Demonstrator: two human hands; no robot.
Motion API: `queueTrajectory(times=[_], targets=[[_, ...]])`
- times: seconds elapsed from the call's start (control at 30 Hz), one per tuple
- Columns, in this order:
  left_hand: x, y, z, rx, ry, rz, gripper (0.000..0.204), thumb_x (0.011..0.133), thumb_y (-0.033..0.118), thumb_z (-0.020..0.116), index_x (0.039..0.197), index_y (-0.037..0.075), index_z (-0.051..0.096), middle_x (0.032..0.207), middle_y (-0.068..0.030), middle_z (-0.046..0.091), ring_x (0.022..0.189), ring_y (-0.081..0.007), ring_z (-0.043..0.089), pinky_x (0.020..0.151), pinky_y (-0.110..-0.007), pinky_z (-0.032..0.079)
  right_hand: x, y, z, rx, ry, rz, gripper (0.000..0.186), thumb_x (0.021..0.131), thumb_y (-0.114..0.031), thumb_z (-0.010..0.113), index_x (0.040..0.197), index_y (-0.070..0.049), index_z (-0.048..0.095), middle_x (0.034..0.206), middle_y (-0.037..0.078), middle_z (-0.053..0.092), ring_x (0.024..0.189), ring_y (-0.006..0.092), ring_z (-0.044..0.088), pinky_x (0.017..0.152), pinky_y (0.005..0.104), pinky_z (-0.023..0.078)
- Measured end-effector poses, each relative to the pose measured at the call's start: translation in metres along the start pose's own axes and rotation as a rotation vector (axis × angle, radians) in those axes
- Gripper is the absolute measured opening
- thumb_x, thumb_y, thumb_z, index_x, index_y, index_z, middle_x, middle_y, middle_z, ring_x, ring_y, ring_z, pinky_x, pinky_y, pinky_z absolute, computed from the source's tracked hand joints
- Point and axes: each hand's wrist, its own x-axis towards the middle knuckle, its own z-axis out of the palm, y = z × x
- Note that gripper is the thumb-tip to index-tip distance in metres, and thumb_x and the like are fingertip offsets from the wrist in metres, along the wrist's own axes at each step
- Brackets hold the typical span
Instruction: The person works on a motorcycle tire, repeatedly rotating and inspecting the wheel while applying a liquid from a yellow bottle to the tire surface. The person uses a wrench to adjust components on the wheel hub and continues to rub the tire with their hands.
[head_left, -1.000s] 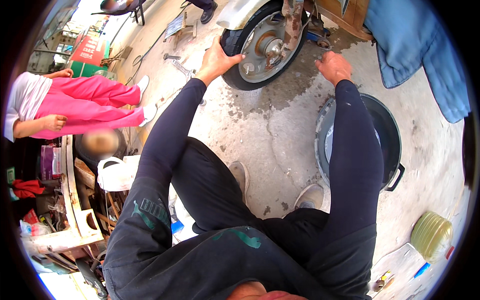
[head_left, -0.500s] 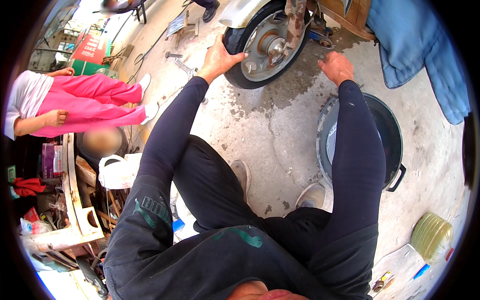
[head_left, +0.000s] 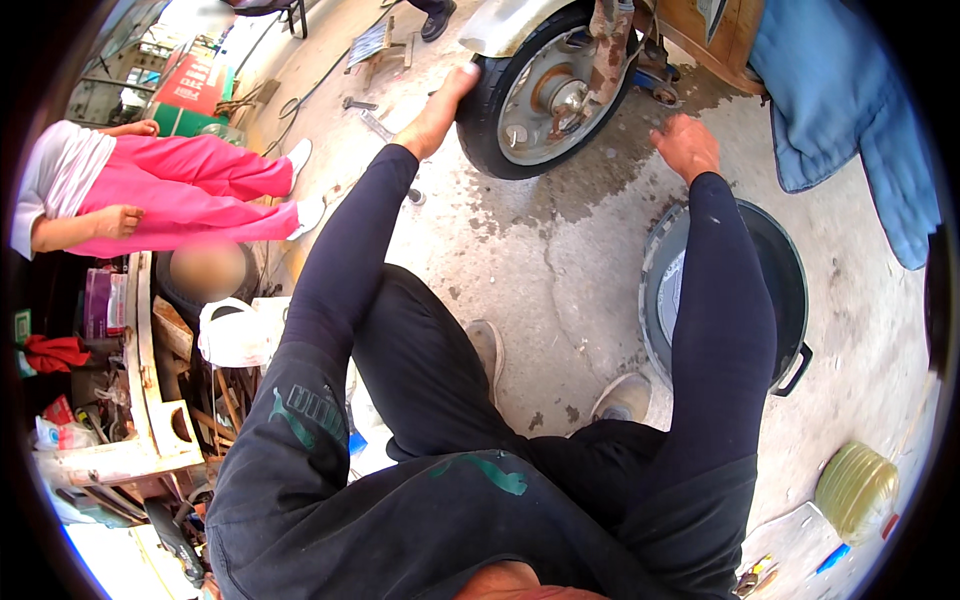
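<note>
A wheel with a black tyre (head_left: 482,118) and a grey rim stands upright ahead of me, below a white mudguard (head_left: 500,30). At the left edge of the tyre is my left hand (head_left: 432,115), stretched out along the tread with its tip near the mudguard; some fingers are hidden. My right hand (head_left: 688,145) hovers to the right of the wheel, fingers curled in, with nothing visible in it. Below that hand a black tub (head_left: 793,260) with side handles sits on the floor, partly covered by my right forearm.
Wet concrete (head_left: 560,190) lies under the wheel. Wrenches (head_left: 375,124) and a small stool (head_left: 372,45) are beyond my left hand. A person in pink trousers (head_left: 200,190) stands at left, near a cluttered wooden bench (head_left: 145,360). A blue padded cover (head_left: 820,110) hangs at right; a plastic jug (head_left: 855,490) lies lower right.
My left thumb has left the wheel's side face, and the hand has straightened upward along the tread. The wheel's rim has turned slightly. My right hand stays near the same place, curled.
</note>
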Motion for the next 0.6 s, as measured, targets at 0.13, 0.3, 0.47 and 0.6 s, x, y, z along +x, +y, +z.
queueTrajectory(times=[0.13,0.3,0.47,0.6], targets=[[-0.001,0.001,-0.01,-0.001,0.194,-0.043,0.066,0.095,0.036,0.051,0.148,0.0,0.035,0.151,-0.0146,0.042,0.14,-0.025,0.036,0.117,-0.039,0.023,0.0,0.003,0.002,0.006,-0.017,0.006,0.038,0.089,-0.041,0.062,0.109,-0.01,0.072,0.114,0.015,0.07,0.109,0.0326,0.065,0.092,0.0433,0.052],[-0.002,0.003,-0.006,0.04,0.172,-0.074,0.062,0.087,0.019,0.057,0.144,0.0,0.042,0.149,-0.0192,0.042,0.136,-0.0267,0.04,0.112,-0.038,0.029,0.004,0.006,0.002,-0.015,-0.015,0.035,0.04,0.09,-0.042,0.063,0.112,-0.01,0.071,0.113,0.015,0.07,0.11,0.0322,0.065,0.092,0.0433,0.052],[0.012,-0.002,-0.043,-0.157,0.678,0.015,0.037,0.089,0.018,0.051,0.121,0.001,0.057,0.1,-0.0116,0.063,0.087,-0.0206,0.058,0.077,-0.033,0.045,-0.001,0.002,0.001,-0.03,-0.015,0.038,0.039,0.089,-0.042,0.063,0.112,-0.011,0.071,0.113,0.014,0.07,0.109,0.033,0.065,0.092,0.0431,0.052],[-0.001,-0.008,-0.064,-0.397,0.635,-0.399,0.02,0.097,0.025,0.041,0.085,0.011,0.049,0.06,0.0043,0.036,0.045,-0.0103,0.032,0.042,-0.029,0.028,-0.001,0.002,-0.001,0.03,-0.005,0.043,0.039,0.089,-0.042,0.063,0.11,-0.01,0.072,0.114,0.015,0.07,0.109,0.0332,0.065,0.092,0.0428,0.052]])
